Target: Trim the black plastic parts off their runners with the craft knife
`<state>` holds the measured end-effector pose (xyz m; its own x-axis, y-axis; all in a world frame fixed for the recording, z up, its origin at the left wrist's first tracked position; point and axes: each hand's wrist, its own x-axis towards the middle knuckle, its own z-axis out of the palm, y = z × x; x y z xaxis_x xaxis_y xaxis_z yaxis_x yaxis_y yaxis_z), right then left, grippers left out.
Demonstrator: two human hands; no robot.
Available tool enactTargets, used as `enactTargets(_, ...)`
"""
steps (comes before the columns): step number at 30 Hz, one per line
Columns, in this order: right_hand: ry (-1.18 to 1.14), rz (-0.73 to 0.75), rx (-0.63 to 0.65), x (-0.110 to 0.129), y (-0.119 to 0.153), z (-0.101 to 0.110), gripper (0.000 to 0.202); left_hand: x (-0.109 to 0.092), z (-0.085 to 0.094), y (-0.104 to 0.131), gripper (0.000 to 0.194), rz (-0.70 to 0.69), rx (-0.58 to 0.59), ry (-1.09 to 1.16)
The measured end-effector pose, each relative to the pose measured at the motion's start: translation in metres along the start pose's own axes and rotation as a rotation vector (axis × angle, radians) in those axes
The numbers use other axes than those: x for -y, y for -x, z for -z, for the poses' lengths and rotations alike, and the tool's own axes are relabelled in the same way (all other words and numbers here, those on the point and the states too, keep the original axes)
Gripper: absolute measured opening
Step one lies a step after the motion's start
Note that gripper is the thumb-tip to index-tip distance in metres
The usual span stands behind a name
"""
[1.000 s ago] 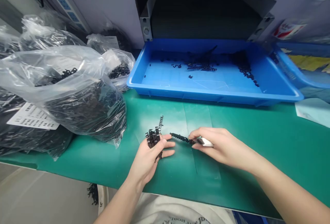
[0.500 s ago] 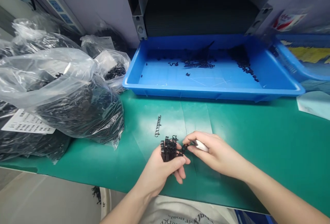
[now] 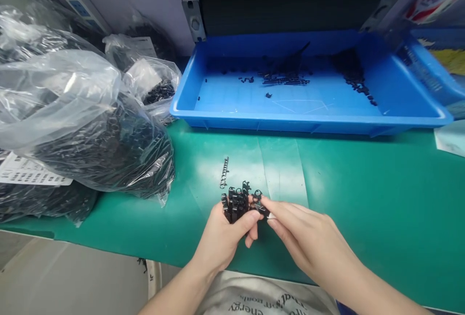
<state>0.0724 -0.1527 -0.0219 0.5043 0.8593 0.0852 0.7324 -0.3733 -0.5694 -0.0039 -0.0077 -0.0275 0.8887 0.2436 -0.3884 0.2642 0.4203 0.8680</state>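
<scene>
Moved: since half a second ago we have brought our right hand (image 3: 308, 237) in against the bundle; the white tool seen in it then is now almost hidden, only a sliver showing at the fingertips.
Bundle (image 3: 238, 205): black plastic clips, bunched, held just above the green mat (image 3: 363, 199) near its front edge.
Left hand (image 3: 227, 232): closed round the bundle, thumb across its front.
Right hand: fingers narrowed to a pinch on one clip (image 3: 258, 200) at the bundle's right side, touching it.
Strip (image 3: 224, 172): short black strip lying alone on the mat just behind the bundle, as before.
Tray (image 3: 290, 124): blue, well behind, with black bits scattered inside.
Bags (image 3: 87, 121): clear bags of black parts on the left.
Writing: a white label (image 3: 25, 172) on a bag, print too small to read; our shirt (image 3: 254, 303) shows letters, partly "energy".
View: we have tipped the head down a little, so the tray sits higher.
</scene>
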Motion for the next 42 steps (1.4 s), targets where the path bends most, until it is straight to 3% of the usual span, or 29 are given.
enactTargets(14, 0.001, 0.064, -0.085, -0.001, 0.003, -0.002, 0.031, 0.003, 0.001, 0.003, 0.022, -0.012, 0.018, -0.078)
enactTargets(26, -0.020, 0.063, -0.113, 0.005, -0.002, -0.006, 0.033, 0.009, 0.003, 0.005, 0.028, -0.032, -0.091, -0.200)
enactTargets(33, 0.127, 0.071, -0.319, 0.005, -0.006, -0.018, 0.031, 0.006, -0.004, 0.005, 0.021, -0.048, -0.123, -0.021)
enactTargets(38, 0.050, -0.020, -0.266, -0.004, -0.014, -0.011, 0.032, 0.004, -0.004, 0.004, 0.021, -0.010, -0.155, 0.000)
enactTargets(42, 0.078, -0.111, -0.127, -0.015, -0.035, -0.006, 0.025, -0.002, 0.005, 0.009, 0.028, -0.021, -0.146, -0.093)
